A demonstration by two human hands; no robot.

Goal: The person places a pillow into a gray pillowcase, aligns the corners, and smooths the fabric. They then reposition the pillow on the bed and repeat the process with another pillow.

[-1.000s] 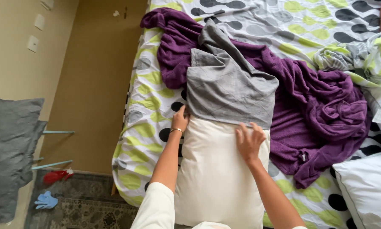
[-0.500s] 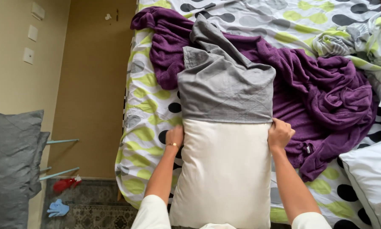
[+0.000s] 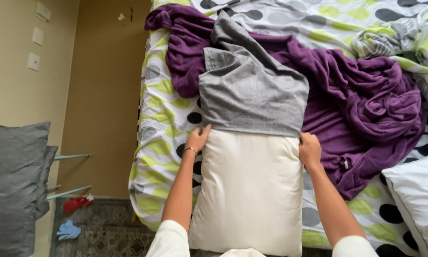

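Pillow [image 3: 249, 190] lies on bed [image 3: 161, 119], far end inside grey pillowcase [image 3: 252, 95]. Left hand [image 3: 198, 139] and right hand [image 3: 310, 148], fingers closed on case's open edge at both corners. Likely mid-sleeving; next move calls for even pull toward body.

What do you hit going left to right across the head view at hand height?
grey pillow → tan wall → spotted bedsheet → left hand → white pillow → right hand → purple blanket

Home bedroom, bed [image 3: 166, 109] with spotted sheet, purple blanket [image 3: 366, 104], pillows, wall switches [image 3: 34, 61], patterned rug [image 3: 104, 228]
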